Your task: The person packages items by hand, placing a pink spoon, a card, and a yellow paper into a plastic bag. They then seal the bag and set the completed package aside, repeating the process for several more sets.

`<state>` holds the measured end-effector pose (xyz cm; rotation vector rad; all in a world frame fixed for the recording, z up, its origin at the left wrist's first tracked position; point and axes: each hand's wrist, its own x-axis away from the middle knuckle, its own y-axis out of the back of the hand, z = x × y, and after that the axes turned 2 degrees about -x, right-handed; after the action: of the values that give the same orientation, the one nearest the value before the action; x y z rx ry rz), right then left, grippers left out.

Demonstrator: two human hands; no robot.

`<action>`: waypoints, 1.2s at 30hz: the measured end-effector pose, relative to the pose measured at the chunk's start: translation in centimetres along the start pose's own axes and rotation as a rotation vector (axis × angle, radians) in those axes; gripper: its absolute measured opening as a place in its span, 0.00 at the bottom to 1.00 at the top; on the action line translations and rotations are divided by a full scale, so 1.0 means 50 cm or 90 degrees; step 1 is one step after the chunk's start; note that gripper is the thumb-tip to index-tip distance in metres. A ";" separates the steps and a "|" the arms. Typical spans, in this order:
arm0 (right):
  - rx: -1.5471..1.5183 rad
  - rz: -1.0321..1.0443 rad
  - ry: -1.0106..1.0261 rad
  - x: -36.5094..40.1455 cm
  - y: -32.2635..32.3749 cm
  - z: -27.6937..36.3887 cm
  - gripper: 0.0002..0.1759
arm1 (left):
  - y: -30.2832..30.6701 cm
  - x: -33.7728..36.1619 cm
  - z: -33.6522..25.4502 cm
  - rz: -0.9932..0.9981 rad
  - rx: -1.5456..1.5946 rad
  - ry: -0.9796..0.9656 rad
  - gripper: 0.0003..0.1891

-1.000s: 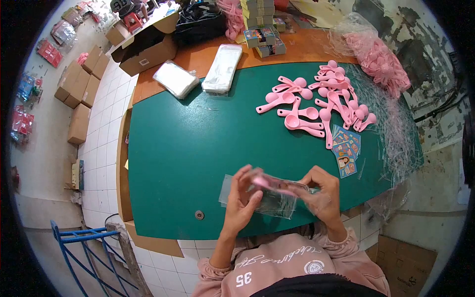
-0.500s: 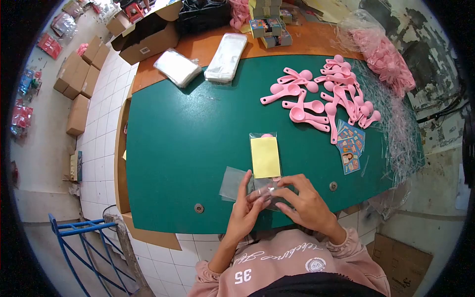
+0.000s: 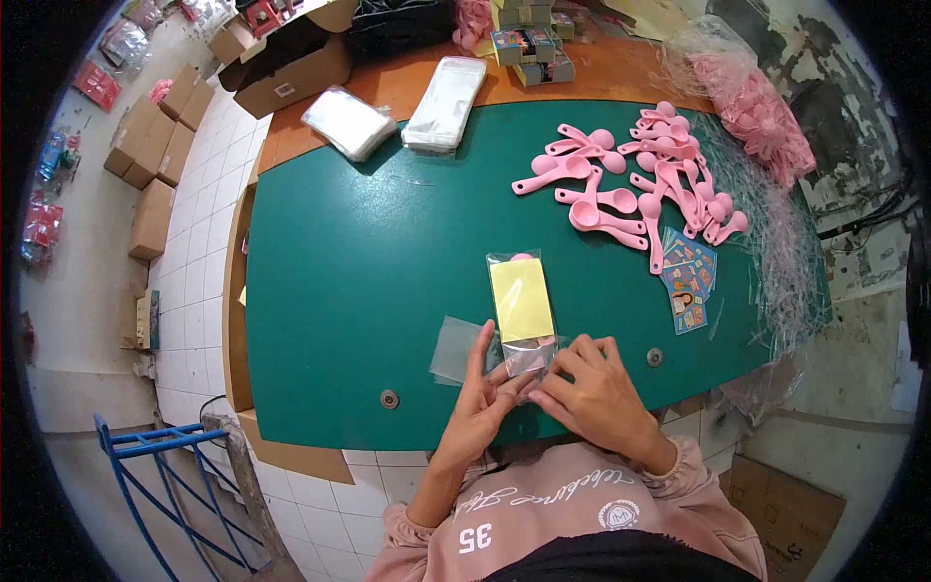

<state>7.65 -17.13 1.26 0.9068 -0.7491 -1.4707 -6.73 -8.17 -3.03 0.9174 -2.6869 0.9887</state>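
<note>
A clear plastic bag [image 3: 525, 359] lies before me on the green tabletop, holding a yellow card [image 3: 521, 299] and a pink measuring spoon [image 3: 522, 258] that is mostly hidden behind the card. My left hand [image 3: 482, 398] grips the near end of the bag between thumb and fingers, its index finger pointing away from me. At the same end, the closed fingertips of my right hand [image 3: 596, 393] pinch the bag's right side. Loose clear bags [image 3: 454, 349] lie flat just left of my left hand.
Pink measuring spoons [image 3: 606, 221] lie heaped at the right, beside blue printed cards [image 3: 689, 281]. Stacks of clear bags [image 3: 444, 105] sit at the back left. A plastic sack of pink items [image 3: 752, 121] and an open carton [image 3: 296, 82] stand along the far edge.
My right fingers have drawn closer together on the bag's near end. The bag's plastic has shifted slightly under my hands, and the view has tilted a little.
</note>
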 end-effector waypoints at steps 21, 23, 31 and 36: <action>0.118 -0.062 0.107 -0.010 -0.056 -0.005 0.14 | 0.002 -0.016 0.016 -0.083 -0.067 -0.024 0.37; -0.007 -0.048 0.116 -0.001 -0.037 -0.011 0.12 | 0.004 -0.020 0.008 -0.131 -0.151 -0.075 0.35; -0.012 -0.067 0.027 -0.005 0.003 -0.036 0.11 | 0.006 -0.004 0.004 -0.089 -0.081 -0.050 0.32; -0.045 -0.029 0.039 -0.013 -0.028 -0.022 0.12 | 0.019 0.037 -0.004 -0.134 -0.320 -0.040 0.26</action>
<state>7.93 -16.29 -0.42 0.9148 -0.6314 -1.4934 -8.77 -8.41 -2.80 1.0909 -2.6202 0.2237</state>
